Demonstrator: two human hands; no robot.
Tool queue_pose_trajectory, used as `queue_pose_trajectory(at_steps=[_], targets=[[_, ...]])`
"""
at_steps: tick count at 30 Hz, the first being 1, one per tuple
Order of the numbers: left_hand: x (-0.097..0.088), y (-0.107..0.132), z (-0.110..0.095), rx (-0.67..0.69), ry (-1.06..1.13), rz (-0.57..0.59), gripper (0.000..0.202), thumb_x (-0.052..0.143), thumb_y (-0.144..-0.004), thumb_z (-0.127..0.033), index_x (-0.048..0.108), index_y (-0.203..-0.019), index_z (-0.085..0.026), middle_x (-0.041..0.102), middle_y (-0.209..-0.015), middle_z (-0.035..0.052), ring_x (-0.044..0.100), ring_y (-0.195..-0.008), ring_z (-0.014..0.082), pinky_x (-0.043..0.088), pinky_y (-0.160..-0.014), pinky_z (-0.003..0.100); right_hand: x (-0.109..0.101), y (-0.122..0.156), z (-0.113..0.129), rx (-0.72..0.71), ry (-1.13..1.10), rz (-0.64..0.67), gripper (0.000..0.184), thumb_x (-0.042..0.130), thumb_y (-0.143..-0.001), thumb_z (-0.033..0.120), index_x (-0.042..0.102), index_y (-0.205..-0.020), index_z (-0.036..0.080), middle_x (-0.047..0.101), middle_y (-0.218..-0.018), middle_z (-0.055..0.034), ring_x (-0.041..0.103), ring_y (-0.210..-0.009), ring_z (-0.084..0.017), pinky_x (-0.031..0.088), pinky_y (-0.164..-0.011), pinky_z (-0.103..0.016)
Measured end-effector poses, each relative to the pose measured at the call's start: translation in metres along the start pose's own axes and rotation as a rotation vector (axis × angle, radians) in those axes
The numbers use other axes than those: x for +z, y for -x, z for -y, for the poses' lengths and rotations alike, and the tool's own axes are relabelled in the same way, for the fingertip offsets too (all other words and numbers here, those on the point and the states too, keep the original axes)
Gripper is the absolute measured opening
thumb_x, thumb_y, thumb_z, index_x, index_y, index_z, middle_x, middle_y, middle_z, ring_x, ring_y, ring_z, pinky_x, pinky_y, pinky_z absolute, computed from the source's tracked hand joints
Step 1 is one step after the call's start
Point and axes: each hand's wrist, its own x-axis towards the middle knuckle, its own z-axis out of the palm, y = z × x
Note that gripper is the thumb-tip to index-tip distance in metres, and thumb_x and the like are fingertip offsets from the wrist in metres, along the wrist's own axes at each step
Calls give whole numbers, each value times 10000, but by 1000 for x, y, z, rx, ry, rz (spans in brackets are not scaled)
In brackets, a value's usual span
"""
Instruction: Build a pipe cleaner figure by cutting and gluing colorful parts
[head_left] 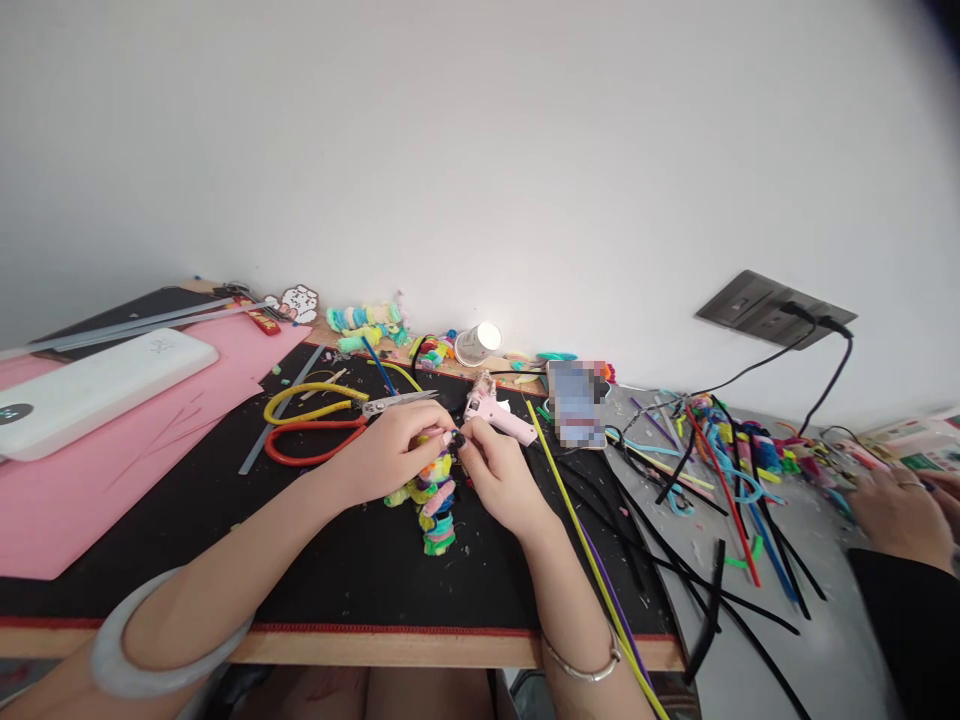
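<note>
Above the black mat, my left hand (397, 450) is closed around the top of a colourful pipe-cleaner figure (436, 500). The figure hangs down in coiled bands of yellow, pink, green and blue. My right hand (499, 475) pinches a small black piece (457, 439) at the figure's top; its exact form is partly hidden by my fingertips. Just beyond my left hand lie scissors (319, 455) with yellow and red handles. A pink glue gun (491, 408) rests behind my right hand.
A phone (577, 405) leans near the wall beside a paper cup (478, 343). Loose pipe cleaners (739, 490) spread over the right side. At left, a white power bank (112, 385) lies on pink sheets (172, 450). Another person's hand (904, 510) works at far right.
</note>
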Motion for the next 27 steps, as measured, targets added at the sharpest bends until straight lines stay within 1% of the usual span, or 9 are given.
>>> queue_pose_trajectory(at_steps=[8,16,23,27], targets=[[1,1,2,8,21,6,142,417,-850,-221,538,-789,-178,502,-730,-10,455,-657,115,350,-592,231,1,1,-3,31,-90,53,202,336,-908,270,372,-720,207,403,-600,51,370,-562,-105,283,-557,-232],[0,0,0,-12,24,8,139,422,-844,-233,517,-757,-181,455,-685,-25,422,-626,111,334,-586,236,2,2,-3,25,-105,29,207,332,-925,318,415,-775,202,443,-619,46,410,-582,-107,309,-579,-237],[-1,0,-1,-5,22,16,159,406,-844,-261,519,-762,-184,491,-708,-11,461,-658,123,352,-608,239,4,2,-4,14,-149,56,216,293,-934,304,406,-781,203,436,-629,41,408,-582,-106,324,-574,-236],[0,0,-1,-3,49,14,150,413,-840,-248,525,-762,-184,508,-726,-4,477,-676,129,363,-619,244,4,2,-4,5,-150,62,222,287,-940,307,401,-780,202,422,-638,42,389,-580,-103,318,-569,-234]])
